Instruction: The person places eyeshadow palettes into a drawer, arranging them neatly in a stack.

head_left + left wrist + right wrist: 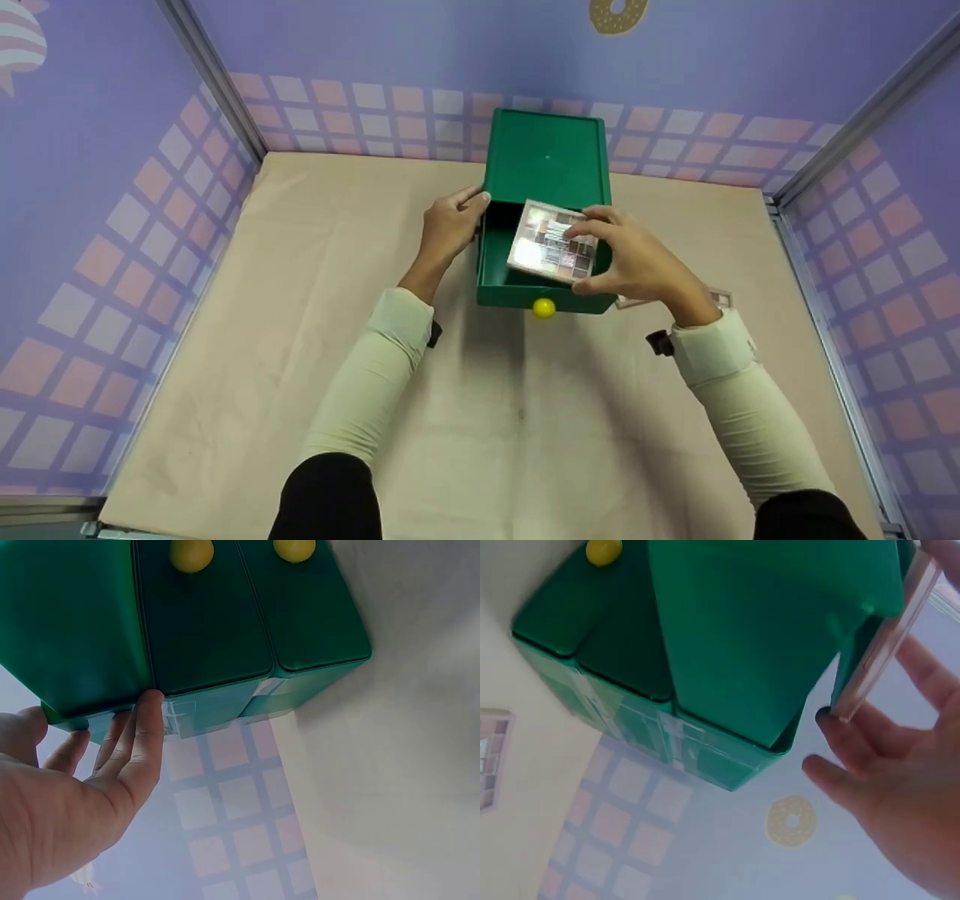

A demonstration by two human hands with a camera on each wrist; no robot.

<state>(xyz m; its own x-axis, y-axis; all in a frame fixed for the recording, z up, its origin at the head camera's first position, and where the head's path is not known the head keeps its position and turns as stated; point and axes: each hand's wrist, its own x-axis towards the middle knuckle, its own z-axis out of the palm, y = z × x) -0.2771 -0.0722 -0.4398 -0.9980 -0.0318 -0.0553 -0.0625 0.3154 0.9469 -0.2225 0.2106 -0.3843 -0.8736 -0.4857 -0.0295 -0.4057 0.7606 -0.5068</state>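
Observation:
A green drawer cabinet (547,154) stands with its top drawer (506,295) pulled out, a yellow knob (544,307) on the drawer's front. Over the drawer's opening, an eyeshadow palette (551,244) with a clear shiny lid is tilted. My right hand (637,255) grips the palette's edges between thumb and fingers; in the right wrist view only the palette's pale edge (885,645) shows. My left hand (450,225) touches the left side of the cabinet and drawer, its fairly straight fingers (146,735) lying along the side.
Another palette (721,298) lies on the beige tabletop (315,300), partly hidden behind my right wrist in the head view; the right wrist view also shows it. Two lower drawers (210,630) are closed. Purple walls (412,45) with a checked border enclose the table.

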